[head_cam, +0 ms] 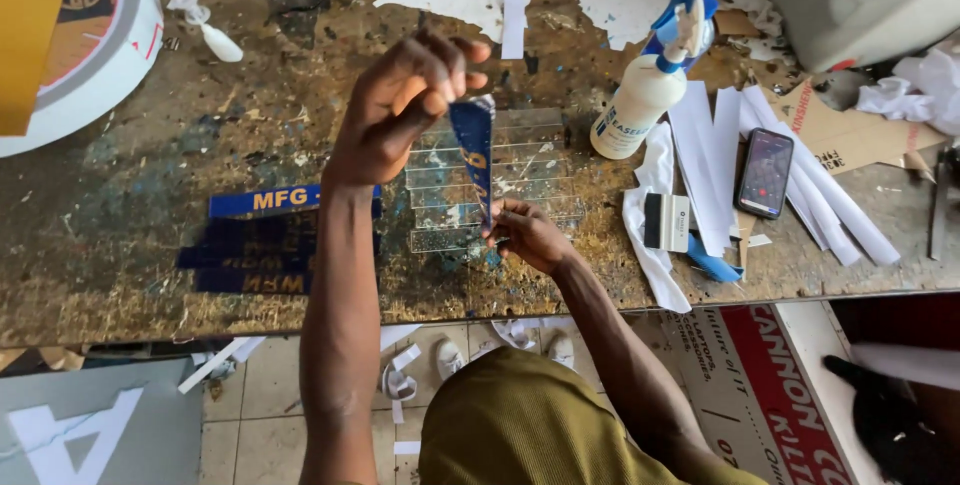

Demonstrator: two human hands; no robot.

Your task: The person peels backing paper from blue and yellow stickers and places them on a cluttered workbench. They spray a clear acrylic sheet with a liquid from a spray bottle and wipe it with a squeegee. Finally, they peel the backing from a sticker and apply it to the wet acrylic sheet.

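Note:
My left hand [400,105] pinches the upper end of a narrow blue sticker strip with yellow lettering [475,155] and holds it up above the bench. My right hand [525,235] grips the strip's lower end near the bench's front edge. The strip hangs stretched between both hands, over a row of clear acrylic strips [530,175] lying flat on the paint-stained workbench [150,175]. Left of my arms lie more blue lettered strips [255,240], stacked side by side.
A white spray bottle with a blue trigger [650,85] stands at the right. Beside it lie white backing strips [715,160], a black phone [765,173] and a small squeegee [668,222]. A round sign [85,45] sits far left. Paper scraps litter the floor.

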